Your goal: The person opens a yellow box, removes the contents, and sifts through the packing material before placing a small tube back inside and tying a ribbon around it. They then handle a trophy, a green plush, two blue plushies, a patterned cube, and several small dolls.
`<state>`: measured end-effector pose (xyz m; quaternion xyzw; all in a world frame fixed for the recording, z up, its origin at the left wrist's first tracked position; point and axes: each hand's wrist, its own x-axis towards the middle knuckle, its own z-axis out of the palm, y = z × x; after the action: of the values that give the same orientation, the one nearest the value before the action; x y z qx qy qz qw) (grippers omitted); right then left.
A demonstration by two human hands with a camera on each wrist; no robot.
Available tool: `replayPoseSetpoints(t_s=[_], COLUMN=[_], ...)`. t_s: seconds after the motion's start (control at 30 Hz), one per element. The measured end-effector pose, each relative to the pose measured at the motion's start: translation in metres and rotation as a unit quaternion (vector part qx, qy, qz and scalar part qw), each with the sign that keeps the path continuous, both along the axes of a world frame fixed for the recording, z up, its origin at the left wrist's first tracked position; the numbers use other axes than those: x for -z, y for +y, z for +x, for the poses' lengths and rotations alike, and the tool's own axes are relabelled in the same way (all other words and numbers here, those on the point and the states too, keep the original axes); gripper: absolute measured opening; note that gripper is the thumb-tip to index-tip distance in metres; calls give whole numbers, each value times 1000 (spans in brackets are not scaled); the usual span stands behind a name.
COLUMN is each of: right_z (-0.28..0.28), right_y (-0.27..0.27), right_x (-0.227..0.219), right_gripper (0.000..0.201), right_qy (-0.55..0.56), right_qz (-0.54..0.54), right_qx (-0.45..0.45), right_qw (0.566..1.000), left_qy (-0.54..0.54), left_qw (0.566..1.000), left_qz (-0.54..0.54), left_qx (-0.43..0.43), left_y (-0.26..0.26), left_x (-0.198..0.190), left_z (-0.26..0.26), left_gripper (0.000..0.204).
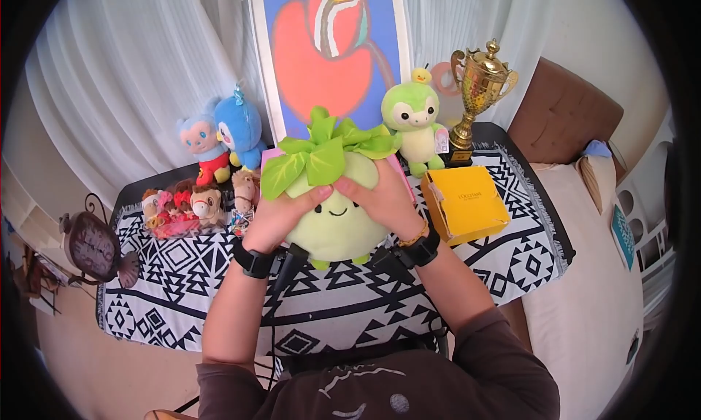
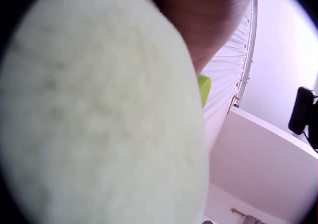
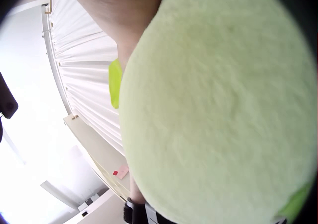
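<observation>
A person seated at a table [image 1: 511, 274] covered in a black-and-white geometric-patterned cloth holds a round pale-green plush toy with a stitched smiling face and bright green fabric leaves [image 1: 337, 201] between both hands, lifted just above the cloth in front of the chest. The left hand [image 1: 281, 216] grips the toy's left side, its fingers [image 1: 310, 196] curled over the top of the face just below the leaves; the right hand [image 1: 387, 199] grips the opposite side, fingers wrapped across the upper front. Both wrists carry black strapped bands.

In the left wrist view the toy's fuzzy pale body [image 2: 99, 114] fills nearly the whole picture, with part of the hand pressed against it at the top; the right wrist view shows the same soft surface [image 3: 223, 114] close up, a bright leaf edge beside it.

Behind the toy stand a green frog-like plush with a small yellow duck on its head [image 1: 413, 124], a gold trophy cup [image 1: 478, 91], a blue penguin plush [image 1: 238, 128] beside a light-blue monkey plush [image 1: 201, 146], and a framed red-and-blue painting [image 1: 328, 48]. A yellow cardboard box [image 1: 465, 202] lies on the cloth just right of the right hand. A cluster of small plush figures [image 1: 182, 205] sits to the left.
</observation>
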<state>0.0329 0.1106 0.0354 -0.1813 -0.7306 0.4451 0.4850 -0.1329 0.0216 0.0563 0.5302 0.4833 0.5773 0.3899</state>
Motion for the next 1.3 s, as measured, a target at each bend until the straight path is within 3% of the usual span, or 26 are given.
replayPoseSetpoints(t_s=[0.17, 0.23, 0.3, 0.47, 0.57, 0.63, 0.67, 0.73, 0.77, 0.83, 0.87, 0.9, 0.97, 1.0, 1.1, 1.17, 1.2, 1.3], right_z=[-2, -5, -8, -8, -10, -9, -7, -2, 2, 7, 10, 12, 18, 22, 34, 40, 44, 49], right_y=[-8, -8, -6, -8, -11, -14, -14, -12, -5, 1, 0, -1, -3, -5, -11, -21, -26, -24], right_x=[-1, 4, 11, 18, 21, 21, 20, 21, 23, 21, 19, 17, 15, 15, 19, 26, 30, 78], right_gripper=[44, 42, 37, 38, 42, 44, 44, 44, 43, 43, 43, 44, 45, 46, 49, 48, 47, 45], right_qy=[-3, -11, -2, -33, -13, 1, 9, 17, 39, 59, 42, 25, 39, 52, 18, 4, -8, -11], right_qz=[16, 13, 64, 47, 43, 31, 36, 40, 12, -16, -47, -77, -133, -190, -233, -231, -228, -177], right_qx=[114, 140, 221, 280, 292, 290, 290, 290, 247, 205, 184, 162, 124, 84, 75, 72, 65, 53], right_qw=[993, 990, 973, 958, 955, 956, 956, 956, 968, 977, 981, 983, 983, 977, 969, 970, 971, 983], left_qy=[-27, 16, 31, 99, 139, 98, 98, 19, 20, 3, -9, -10, -111, -112, -127, -81, -9, 223], left_qw=[996, 988, 984, 961, 958, 968, 968, 979, 979, 999, 996, 996, 984, 984, 981, 978, 976, 962], left_qz=[47, 83, 89, 130, 97, -13, -13, 58, 58, -8, -86, -86, -107, -106, -94, -122, -135, -29], left_qx=[-74, -129, -150, -223, -231, -231, -231, -196, -195, -39, -2, -1, 87, 90, 109, 151, 170, 152], left_y=[8, 11, 13, 9, 5, 0, 0, 0, -2, -12, -18, -18, -14, -14, -16, -17, -17, -33], left_x=[16, 25, 29, 31, 30, 26, 31, 39, 37, 24, 15, 17, 19, 18, 16, 30, 44, 50], left_z=[9, 8, 5, 9, 5, 3, 1, 0, 0, 2, 8, 9, 10, 11, 15, 8, 1, -1], left_gripper=[40, 35, 33, 28, 31, 36, 36, 48, 48, 67, 84, 84, 93, 93, 99, 99, 97, 60])
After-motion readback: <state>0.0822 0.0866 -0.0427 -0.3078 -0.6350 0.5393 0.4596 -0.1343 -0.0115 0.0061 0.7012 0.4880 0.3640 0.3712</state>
